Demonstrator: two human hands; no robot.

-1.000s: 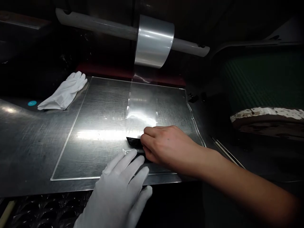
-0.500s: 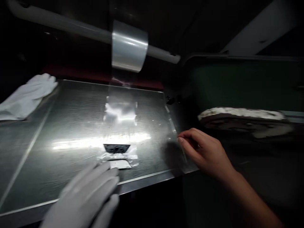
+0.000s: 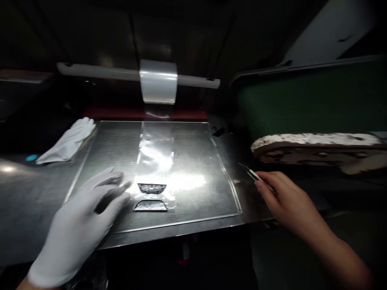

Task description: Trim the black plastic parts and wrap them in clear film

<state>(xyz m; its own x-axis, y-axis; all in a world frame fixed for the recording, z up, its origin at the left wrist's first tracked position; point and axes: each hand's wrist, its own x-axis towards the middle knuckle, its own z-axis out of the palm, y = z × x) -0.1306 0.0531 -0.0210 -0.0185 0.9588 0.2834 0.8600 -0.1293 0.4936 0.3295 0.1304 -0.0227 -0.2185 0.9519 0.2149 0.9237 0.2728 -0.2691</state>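
Observation:
My left hand (image 3: pixel 81 217), in a white glove, hovers by the left edge of a clear film strip (image 3: pixel 157 149). Its thumb and fingers are curved and apart, with nothing visible between them; the fingertips are blurred. Under or in the film's near end lie a dark, trapezoid-shaped part with holes (image 3: pixel 152 188) and, in front of it, a pale part with a dark rim (image 3: pixel 150 205). My bare right hand (image 3: pixel 281 193) is closed around slim, pale tweezers (image 3: pixel 253 175), whose thin tips point left, off the right side of the metal plate (image 3: pixel 193 201).
A roll of clear film (image 3: pixel 159 82) hangs on a white bar (image 3: pixel 102 71) behind the plate. An empty white glove (image 3: pixel 68 141) lies at the left. To the right stands a green belt (image 3: pixel 314 100) with a ragged white and brown edge (image 3: pixel 317 139).
The view has shifted left and back. My left hand has moved left, off the near side of the parts. My right hand has drawn right from the plate's edge, and tweezers now show in it.

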